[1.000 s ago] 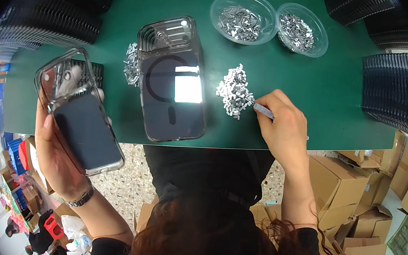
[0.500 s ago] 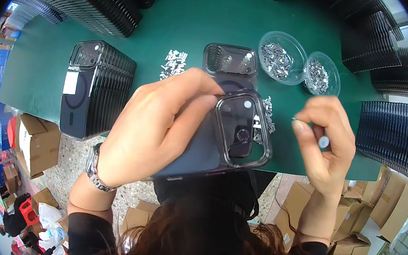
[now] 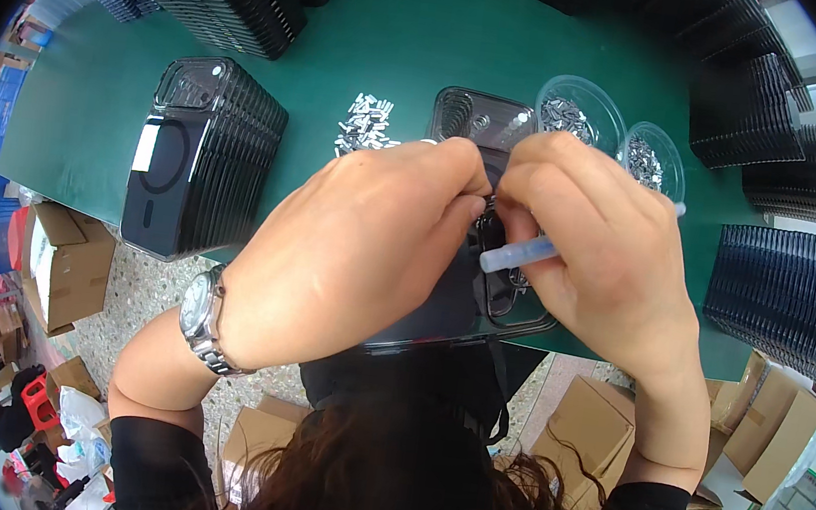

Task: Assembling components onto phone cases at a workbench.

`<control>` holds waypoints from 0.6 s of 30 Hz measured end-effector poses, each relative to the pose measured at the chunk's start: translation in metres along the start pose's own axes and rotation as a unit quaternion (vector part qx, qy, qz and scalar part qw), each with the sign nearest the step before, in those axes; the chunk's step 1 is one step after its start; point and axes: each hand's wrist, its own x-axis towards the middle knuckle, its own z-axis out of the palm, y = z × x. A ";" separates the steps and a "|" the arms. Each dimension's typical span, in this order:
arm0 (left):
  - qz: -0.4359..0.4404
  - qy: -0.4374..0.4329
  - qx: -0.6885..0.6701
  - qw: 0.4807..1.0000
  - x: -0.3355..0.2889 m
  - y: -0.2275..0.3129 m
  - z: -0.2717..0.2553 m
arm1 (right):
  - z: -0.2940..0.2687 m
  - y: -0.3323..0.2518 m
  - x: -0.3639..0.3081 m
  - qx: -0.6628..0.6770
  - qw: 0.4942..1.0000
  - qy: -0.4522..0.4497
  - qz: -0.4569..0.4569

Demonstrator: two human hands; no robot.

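Observation:
My left hand (image 3: 359, 239), with a metal watch on its wrist, pinches the edge of a dark, see-through phone case (image 3: 442, 309) held over the table's near edge. My right hand (image 3: 595, 246) meets it there, thumb and forefinger closed at the rim of the camera opening. A pale translucent stick (image 3: 514, 255) lies across the right palm under the curled fingers. Whether a tiny part sits between the right fingertips is hidden. Behind the hands, partly covered, another clear-topped case (image 3: 460, 110) lies on the table.
A stack of phone cases (image 3: 201, 171) stands at left. Small silvery pieces (image 3: 368, 122) lie loose near the middle. Two clear plastic tubs (image 3: 617, 115) of metal bits sit beyond my right hand. More case stacks (image 3: 777, 287) line the right and far sides. Cardboard boxes (image 3: 64, 266) are on the floor.
My right hand has moved left and up to the case, beside the left fingertips. It was apart before, pinching a tiny piece. The case's camera end is now mostly covered.

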 end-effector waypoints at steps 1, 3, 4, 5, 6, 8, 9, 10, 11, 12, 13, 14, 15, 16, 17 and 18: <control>-0.001 0.000 0.000 1.000 0.000 0.000 -0.001 | 0.000 -0.001 -0.001 0.000 1.000 -0.001 0.000; -0.010 -0.007 -0.011 1.000 0.000 0.001 -0.002 | -0.002 -0.002 -0.003 0.034 0.997 -0.029 0.060; -0.011 -0.007 -0.011 1.000 -0.001 0.000 -0.002 | -0.002 -0.003 -0.001 0.034 0.997 -0.030 0.060; -0.009 -0.008 0.000 1.000 -0.001 -0.002 -0.001 | -0.003 -0.005 0.001 0.052 0.996 -0.035 0.071; -0.006 -0.009 0.011 1.000 -0.001 -0.004 0.000 | -0.004 -0.006 0.003 0.068 0.993 -0.040 0.083; 0.004 -0.005 0.026 1.000 -0.002 -0.006 -0.001 | 0.000 -0.002 0.002 0.079 0.993 -0.044 0.078; 0.013 0.001 0.043 0.999 -0.003 -0.007 -0.001 | 0.000 -0.001 0.001 0.092 0.992 -0.048 0.073; 0.012 0.002 0.043 0.999 -0.004 -0.007 -0.002 | -0.003 -0.001 0.002 0.091 0.992 -0.049 0.071; 0.025 0.011 0.063 0.998 -0.004 -0.007 -0.002 | -0.008 -0.004 0.003 0.066 0.995 -0.041 0.067; 0.033 0.018 0.084 0.996 -0.005 -0.008 -0.002 | -0.009 -0.005 0.004 0.044 0.997 -0.033 0.061; 0.030 0.020 0.087 0.996 -0.007 -0.009 -0.004 | -0.010 -0.008 0.004 0.048 0.997 -0.034 0.058; 0.028 0.016 0.093 0.995 -0.008 -0.011 -0.006 | -0.010 -0.011 0.003 0.004 0.997 -0.043 0.056; 0.030 0.011 0.097 0.995 -0.010 -0.011 -0.008 | -0.012 -0.016 0.003 -0.043 0.996 -0.051 0.058; 0.029 0.011 0.097 0.995 -0.011 -0.011 -0.009 | -0.014 -0.020 0.005 -0.043 0.996 -0.051 0.057; 0.027 0.007 0.110 0.994 -0.013 -0.010 -0.010 | -0.014 -0.025 0.009 -0.094 0.990 -0.089 0.047; 0.024 0.003 0.122 0.992 -0.014 -0.010 -0.009 | -0.014 -0.028 0.011 -0.145 0.981 -0.127 0.036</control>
